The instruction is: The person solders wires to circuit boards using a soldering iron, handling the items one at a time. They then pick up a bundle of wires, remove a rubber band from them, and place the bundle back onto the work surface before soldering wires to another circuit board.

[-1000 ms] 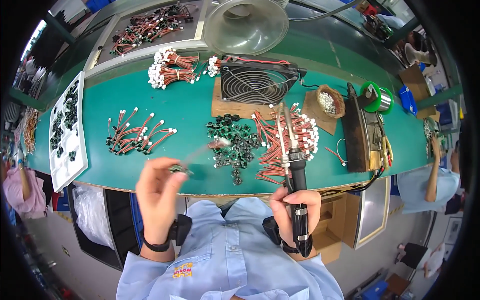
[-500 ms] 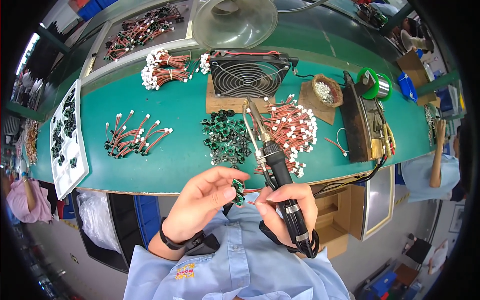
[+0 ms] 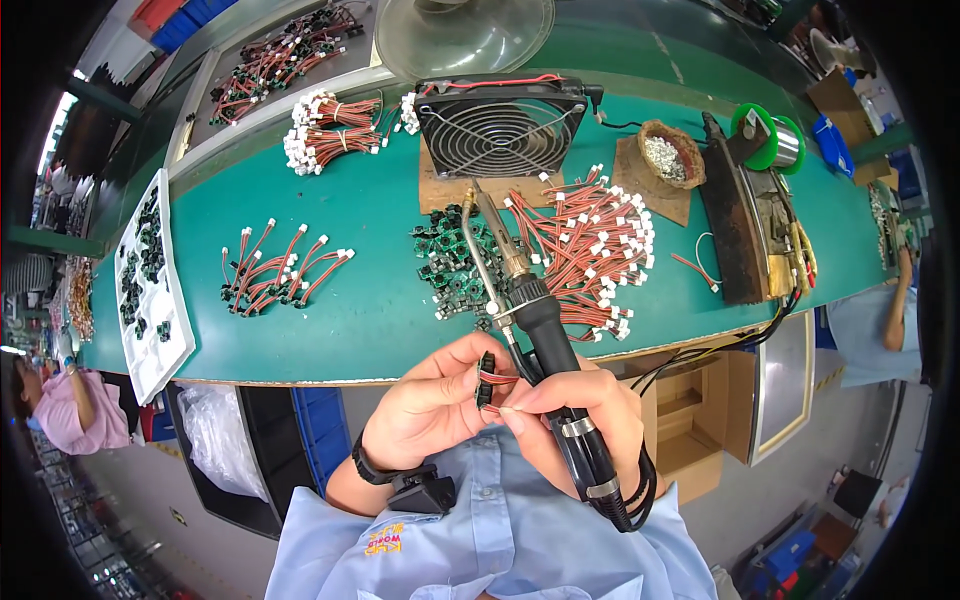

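Observation:
My left hand (image 3: 420, 410) pinches a small circuit board (image 3: 486, 382) between thumb and fingers, its black side and edge showing. Thin red wires (image 3: 504, 379) run from the board toward my right hand (image 3: 597, 412). That hand grips a black soldering iron (image 3: 545, 325), whose tip points away over the table, apart from the board. Its thumb and forefinger also pinch a wire end close to the board. Beyond my hands lie a heap of green and black circuit boards (image 3: 450, 262) and, right of it, a spread of red wire leads with white connectors (image 3: 600, 250).
A black fan (image 3: 500, 135) stands behind the heaps. To the right are a bowl of pale bits (image 3: 665, 160), a dark metal iron stand (image 3: 735, 225) and a solder spool (image 3: 785, 145). Wired boards (image 3: 280, 280) and a white tray (image 3: 165, 350) lie left.
The board has turned in my left hand, from its green face to its edge and black side. My right fingers have come closer to it. The whole view has shifted slightly.

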Demonstrator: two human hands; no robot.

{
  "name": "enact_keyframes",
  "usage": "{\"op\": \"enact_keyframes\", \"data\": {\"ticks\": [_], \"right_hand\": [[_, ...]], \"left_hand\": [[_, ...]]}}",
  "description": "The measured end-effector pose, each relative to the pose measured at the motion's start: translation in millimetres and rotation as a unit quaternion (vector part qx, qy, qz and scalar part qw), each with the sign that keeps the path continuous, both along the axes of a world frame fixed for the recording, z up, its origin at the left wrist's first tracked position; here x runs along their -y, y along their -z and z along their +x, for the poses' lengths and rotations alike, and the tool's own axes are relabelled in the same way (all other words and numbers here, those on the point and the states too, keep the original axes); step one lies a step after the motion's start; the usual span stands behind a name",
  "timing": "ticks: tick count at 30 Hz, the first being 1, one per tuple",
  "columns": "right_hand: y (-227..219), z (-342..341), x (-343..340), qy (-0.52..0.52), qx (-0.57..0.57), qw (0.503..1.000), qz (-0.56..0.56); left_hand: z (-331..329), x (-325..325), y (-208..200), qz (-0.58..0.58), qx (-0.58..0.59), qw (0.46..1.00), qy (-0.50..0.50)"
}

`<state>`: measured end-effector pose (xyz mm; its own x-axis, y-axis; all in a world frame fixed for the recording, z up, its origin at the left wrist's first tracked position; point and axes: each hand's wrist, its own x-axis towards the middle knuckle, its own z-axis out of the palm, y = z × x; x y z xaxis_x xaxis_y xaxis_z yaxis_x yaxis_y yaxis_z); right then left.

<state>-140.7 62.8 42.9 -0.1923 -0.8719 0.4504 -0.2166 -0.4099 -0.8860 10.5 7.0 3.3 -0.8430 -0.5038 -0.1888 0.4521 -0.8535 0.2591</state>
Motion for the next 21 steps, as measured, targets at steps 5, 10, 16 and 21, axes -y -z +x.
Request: {"op": "enact_keyframes", "data": {"ticks": [5, 10, 16, 21], "right_hand": [[-2.2, -3.7, 0.4, -0.016, -0.013, 1.0, 0.015], [-2.9, -8.0, -1.4, -0.043, -0.038, 0.998, 0.038], [-1.3, -9.5, -2.3, -0.045, -0.034, 0.998, 0.038], [0.3, -9.7, -2.5, -0.041, -0.027, 0.998, 0.037]], "left_hand": [[-0.6, -0.1, 4.5, -0.001, -0.01, 1.0, 0.002], [-1.7, -1.0, 7.2, 0.003, -0.009, 1.0, -0.001], [-2.6, -2.0, 7.6, 0.01, -0.009, 1.0, -0.003], [-2.7, -1.3, 5.3, 0.009, 0.004, 1.0, -0.002]]}}
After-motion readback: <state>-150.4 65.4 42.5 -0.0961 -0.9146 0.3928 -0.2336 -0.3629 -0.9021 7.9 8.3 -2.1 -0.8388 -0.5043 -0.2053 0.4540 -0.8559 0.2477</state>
